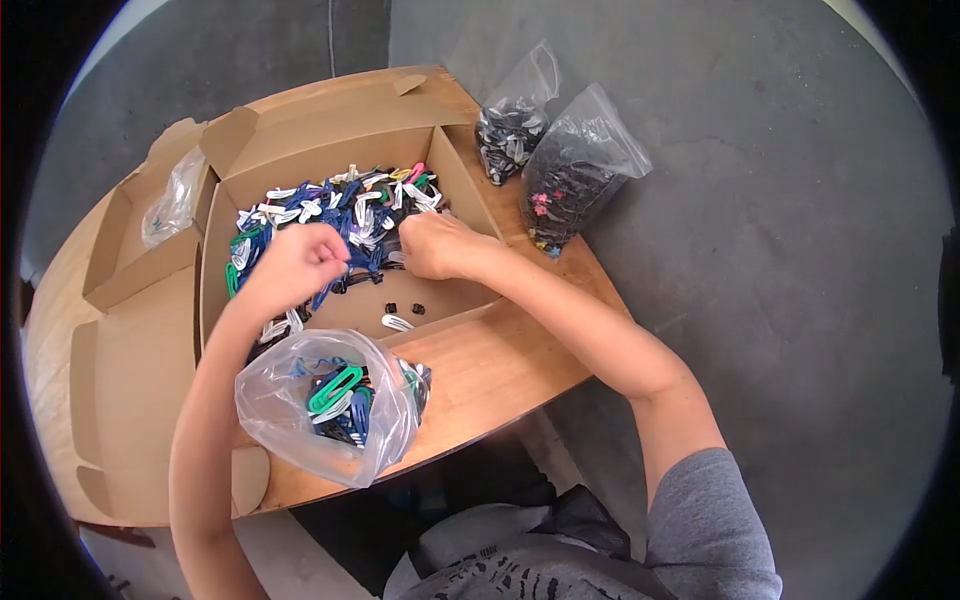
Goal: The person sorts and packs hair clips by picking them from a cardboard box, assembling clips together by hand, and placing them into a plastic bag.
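Note:
A heap of snap hair clips (360, 215), mostly navy and white with some green, black and pink, fills much of an open cardboard box (470, 190). My left hand (300, 265) is over the heap's left part, fingers curled in a pinch; what they hold, if anything, is too small to make out. At the heap's right side my right hand (435, 245) points down with closed fingers, its fingertips hidden. A white snap clip (397, 323) and two small black claw clips (391, 308) lie apart on the box floor.
An open clear plastic bag (260, 385) with mixed clips stands in front of the box. Two zip bags, one of black and grey pieces (508, 140) and one of dark pieces (570, 195), rest at the table's right edge. A smaller cardboard box (130, 270) holds crumpled plastic (175, 205).

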Action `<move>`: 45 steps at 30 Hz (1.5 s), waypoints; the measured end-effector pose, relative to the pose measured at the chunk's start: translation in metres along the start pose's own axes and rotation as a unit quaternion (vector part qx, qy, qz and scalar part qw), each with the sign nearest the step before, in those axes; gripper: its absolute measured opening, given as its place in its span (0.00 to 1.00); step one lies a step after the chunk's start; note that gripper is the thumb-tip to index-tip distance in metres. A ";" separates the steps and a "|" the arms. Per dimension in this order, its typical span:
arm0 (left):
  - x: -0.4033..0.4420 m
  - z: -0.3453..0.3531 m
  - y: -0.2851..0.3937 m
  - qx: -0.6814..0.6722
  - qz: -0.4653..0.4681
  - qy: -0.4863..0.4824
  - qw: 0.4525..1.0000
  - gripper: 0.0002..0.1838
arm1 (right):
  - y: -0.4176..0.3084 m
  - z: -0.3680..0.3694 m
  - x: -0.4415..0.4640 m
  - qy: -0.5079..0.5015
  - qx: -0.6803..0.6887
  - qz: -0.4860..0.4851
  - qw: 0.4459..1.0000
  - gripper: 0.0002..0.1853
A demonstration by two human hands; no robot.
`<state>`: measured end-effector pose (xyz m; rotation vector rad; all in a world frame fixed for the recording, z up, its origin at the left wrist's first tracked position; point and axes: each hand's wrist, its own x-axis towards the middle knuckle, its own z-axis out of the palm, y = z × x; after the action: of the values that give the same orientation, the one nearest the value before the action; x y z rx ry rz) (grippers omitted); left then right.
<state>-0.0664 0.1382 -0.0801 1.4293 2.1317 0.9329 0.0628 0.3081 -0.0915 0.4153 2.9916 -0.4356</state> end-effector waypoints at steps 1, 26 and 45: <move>-0.007 -0.009 0.004 -0.064 -0.009 0.020 0.998 0.05 | 0.003 0.001 0.000 0.017 0.015 0.003 1.000 0.09; -0.082 -0.043 0.037 -0.126 -0.018 0.229 0.965 0.04 | -0.083 -0.067 -0.100 0.148 0.274 -0.348 0.884 0.03; -0.026 -0.021 -0.040 0.287 -0.048 0.148 0.945 0.16 | -0.002 -0.031 -0.024 0.016 -0.091 -0.003 0.996 0.09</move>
<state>-0.0955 0.0984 -0.0953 1.4825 2.8366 0.5302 0.0838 0.3092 -0.0586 0.3994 3.0301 -0.1564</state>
